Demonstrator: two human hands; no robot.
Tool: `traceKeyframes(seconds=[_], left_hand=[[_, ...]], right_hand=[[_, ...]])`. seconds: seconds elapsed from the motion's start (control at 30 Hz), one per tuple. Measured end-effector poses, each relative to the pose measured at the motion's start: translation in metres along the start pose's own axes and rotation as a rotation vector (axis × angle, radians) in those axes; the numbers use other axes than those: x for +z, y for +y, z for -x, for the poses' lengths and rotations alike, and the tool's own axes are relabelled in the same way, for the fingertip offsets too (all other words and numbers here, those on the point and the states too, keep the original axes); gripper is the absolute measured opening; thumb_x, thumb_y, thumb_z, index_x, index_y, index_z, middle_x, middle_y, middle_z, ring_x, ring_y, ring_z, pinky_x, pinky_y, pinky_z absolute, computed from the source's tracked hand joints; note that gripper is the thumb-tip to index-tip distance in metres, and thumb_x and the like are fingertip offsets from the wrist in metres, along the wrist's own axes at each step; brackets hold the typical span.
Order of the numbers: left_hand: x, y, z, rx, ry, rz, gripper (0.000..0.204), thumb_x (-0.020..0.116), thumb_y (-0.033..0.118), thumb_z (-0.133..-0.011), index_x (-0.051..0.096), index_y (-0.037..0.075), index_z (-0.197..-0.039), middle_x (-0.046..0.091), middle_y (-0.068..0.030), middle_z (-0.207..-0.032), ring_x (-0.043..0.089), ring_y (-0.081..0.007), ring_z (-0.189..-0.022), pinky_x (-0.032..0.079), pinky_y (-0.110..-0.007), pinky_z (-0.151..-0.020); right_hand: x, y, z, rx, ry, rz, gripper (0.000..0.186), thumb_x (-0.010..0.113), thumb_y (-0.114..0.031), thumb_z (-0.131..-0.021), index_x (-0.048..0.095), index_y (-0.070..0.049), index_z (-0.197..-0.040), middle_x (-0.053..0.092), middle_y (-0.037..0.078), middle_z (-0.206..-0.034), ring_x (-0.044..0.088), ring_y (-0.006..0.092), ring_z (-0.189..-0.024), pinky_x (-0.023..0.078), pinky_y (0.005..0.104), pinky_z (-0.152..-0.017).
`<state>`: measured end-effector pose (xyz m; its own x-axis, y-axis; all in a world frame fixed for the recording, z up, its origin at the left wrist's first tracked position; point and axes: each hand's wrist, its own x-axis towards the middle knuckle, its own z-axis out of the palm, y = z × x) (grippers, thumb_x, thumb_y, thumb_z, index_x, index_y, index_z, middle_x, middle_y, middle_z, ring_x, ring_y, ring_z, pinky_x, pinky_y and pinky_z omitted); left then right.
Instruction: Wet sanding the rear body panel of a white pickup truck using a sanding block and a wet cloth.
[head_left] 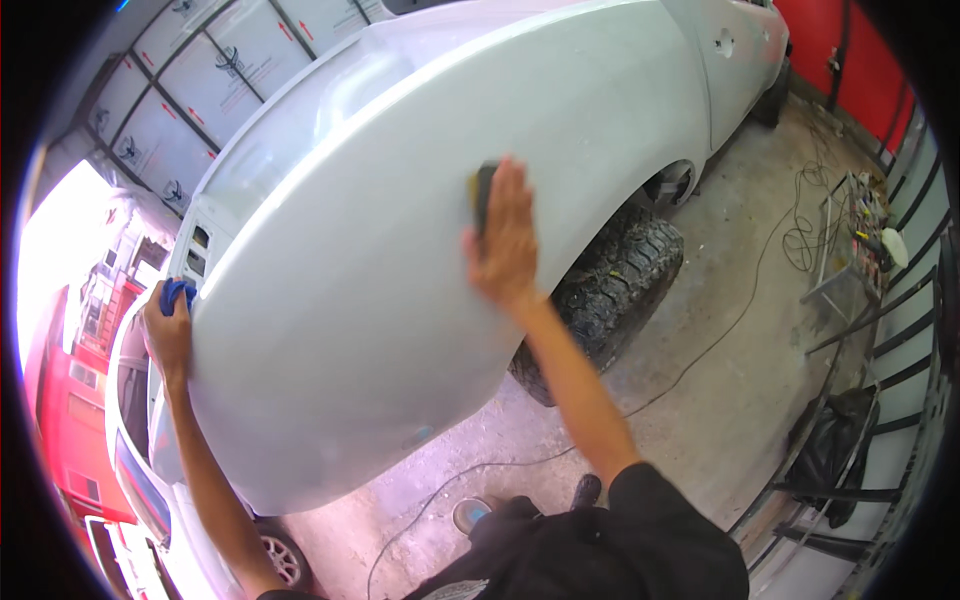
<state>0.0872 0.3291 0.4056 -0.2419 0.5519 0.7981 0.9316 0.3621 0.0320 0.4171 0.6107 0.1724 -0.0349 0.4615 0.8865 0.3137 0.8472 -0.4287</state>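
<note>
A large pale grey car body panel, a rear fender, fills the middle of the view. My right hand lies flat on it, pressing a dark sanding block with a yellow edge against the panel just above the wheel arch. My left hand rests at the panel's left edge, closed around a blue cloth. The black knobby tyre sits under the arch, to the right of my right forearm.
A black cable snakes over the concrete floor. A metal stand with tools is at the right, beside grey railings and a black bag. A red wall is at the top right. My shoes stand below the panel.
</note>
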Motion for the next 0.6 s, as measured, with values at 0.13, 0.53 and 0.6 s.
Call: traceKeyframes(seconds=[0.13, 0.53, 0.6], left_hand=[[0.007, 0.021, -0.009, -0.094, -0.090, -0.056, 0.020, 0.062, 0.016, -0.094, 0.069, -0.002, -0.099, 0.070, -0.0178, -0.081, 0.070, -0.0294, -0.075, 0.051, -0.036, -0.073], [0.006, 0.001, -0.008, -0.072, -0.037, -0.016, 0.020, 0.062, 0.015, -0.093, 0.070, -0.002, -0.101, 0.070, -0.0171, -0.080, 0.067, -0.0283, -0.072, 0.051, -0.037, -0.073], [0.003, -0.013, -0.002, -0.068, -0.012, -0.005, 0.021, 0.062, 0.016, -0.094, 0.070, -0.002, -0.102, 0.070, -0.0173, -0.081, 0.067, -0.0281, -0.073, 0.051, -0.038, -0.074]], right_hand=[[-0.024, 0.050, -0.074, 0.201, 0.109, 0.109, 0.069, 0.035, -0.032, -0.108, 0.009, 0.002, -0.162, 0.011, 0.024, -0.169, 0.010, 0.0421, -0.157, 0.009, 0.0514, -0.128], [-0.016, 0.035, -0.063, 0.297, 0.133, 0.088, 0.074, 0.037, -0.037, -0.107, 0.009, 0.007, -0.161, 0.009, 0.026, -0.169, 0.010, 0.0424, -0.157, 0.008, 0.0535, -0.127], [0.017, -0.032, 0.022, 0.187, 0.080, 0.016, 0.077, 0.041, -0.036, -0.105, 0.008, 0.006, -0.161, 0.009, 0.027, -0.169, 0.012, 0.0464, -0.155, 0.011, 0.0561, -0.126]])
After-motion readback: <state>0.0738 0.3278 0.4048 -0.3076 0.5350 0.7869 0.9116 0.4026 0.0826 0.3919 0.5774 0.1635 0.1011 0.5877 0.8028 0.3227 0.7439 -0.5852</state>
